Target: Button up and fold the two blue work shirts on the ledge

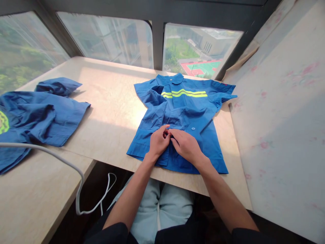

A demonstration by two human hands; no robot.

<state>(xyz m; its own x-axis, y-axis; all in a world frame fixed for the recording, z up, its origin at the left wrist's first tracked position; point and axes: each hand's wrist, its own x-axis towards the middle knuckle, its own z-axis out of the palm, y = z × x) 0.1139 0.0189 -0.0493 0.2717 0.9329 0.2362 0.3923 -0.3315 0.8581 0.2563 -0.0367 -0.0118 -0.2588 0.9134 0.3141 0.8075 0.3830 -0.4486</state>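
Observation:
A blue short-sleeved work shirt (pixel 182 117) with yellow reflective stripes lies spread on the table, its collar toward the window. My left hand (pixel 159 140) is closed, its thumb and forefinger pinching the shirt's front edge. Against those fingertips press the bent fingers of my right hand (pixel 185 144), also closed; whatever small thing they pinch is hidden. Just beyond the fingertips a thin pale line, perhaps a thread, shows against the cloth. A light blue button (pixel 193 128) is on the shirt to the right of my hands.
Another blue garment (pixel 43 115) with a yellow patch lies crumpled at the left. A white cable (pixel 68 162) loops over the left table section and hangs into the gap before my legs. Windows border the pale tabletop (pixel 106 101) at the back; a flowered wall (pixel 276 118) stands close at right.

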